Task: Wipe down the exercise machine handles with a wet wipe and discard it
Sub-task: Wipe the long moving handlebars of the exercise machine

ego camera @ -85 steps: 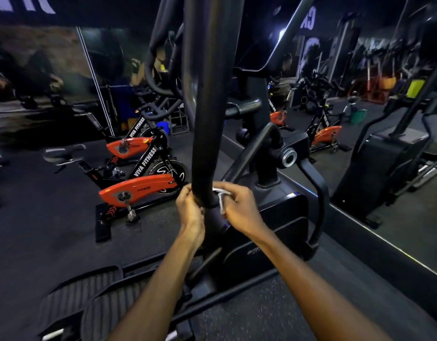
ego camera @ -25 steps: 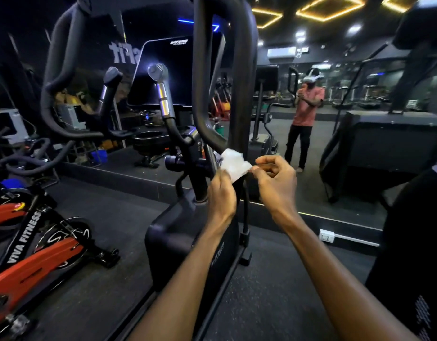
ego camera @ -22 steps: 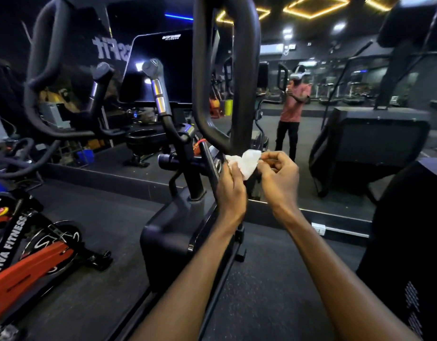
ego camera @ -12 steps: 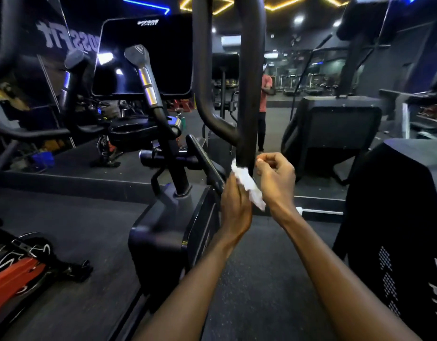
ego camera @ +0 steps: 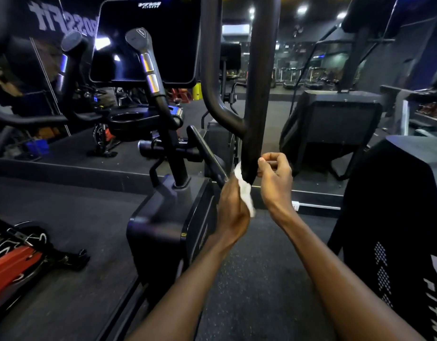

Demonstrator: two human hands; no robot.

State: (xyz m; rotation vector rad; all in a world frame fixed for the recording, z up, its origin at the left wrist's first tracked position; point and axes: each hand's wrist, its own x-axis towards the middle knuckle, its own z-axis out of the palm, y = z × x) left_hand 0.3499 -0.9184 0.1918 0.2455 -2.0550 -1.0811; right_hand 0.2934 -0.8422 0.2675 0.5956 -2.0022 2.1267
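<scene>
A thick black handle bar (ego camera: pixel 259 94) of the exercise machine runs down the middle of the head view to a rounded lower end. A crumpled white wet wipe (ego camera: pixel 244 193) hangs against that end on its left side. My left hand (ego camera: pixel 233 210) holds the wipe from below and presses it to the bar. On the bar's right side, my right hand (ego camera: pixel 275 175) has its fingers curled, thumb and fingertips pinched right beside the bar's tip; whether they hold a corner of the wipe is hidden.
The machine's black base housing (ego camera: pixel 168 225) and a second silver-banded handle (ego camera: pixel 148 67) under a dark console screen (ego camera: pixel 148 38) stand left. A red spin bike (ego camera: pixel 18 262) lies far left. Another black machine (ego camera: pixel 397 230) is close on the right. A mirror wall faces me.
The view swung right and closer to the bar. The wipe slid down from a spread patch to a bunch at the bar's lower end, both hands following it down.
</scene>
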